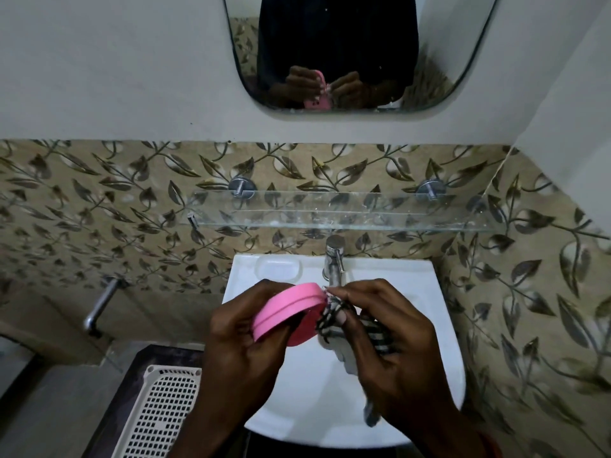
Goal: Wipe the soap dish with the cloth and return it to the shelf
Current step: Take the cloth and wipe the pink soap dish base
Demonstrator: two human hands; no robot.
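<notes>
My left hand (pixel 244 338) grips a pink oval soap dish (pixel 287 312), tilted on its edge above the white sink (pixel 443 325). A black-and-white checked cloth (pixel 334 319) is bunched in my right hand (pixel 390 338), whose fingertips press it against the dish's right end and underside. Part of the cloth hangs down below that hand. Above the tap runs the glass shelf (pixel 347 209), fixed to the tiled wall, with nothing standing on it.
A chrome tap (pixel 334 259) stands at the back of the sink, right behind the dish. A mirror (pixel 360 51) hangs on the wall above. A white perforated basket (pixel 158 411) sits at lower left, and a metal wall tap (pixel 101 305) juts out left.
</notes>
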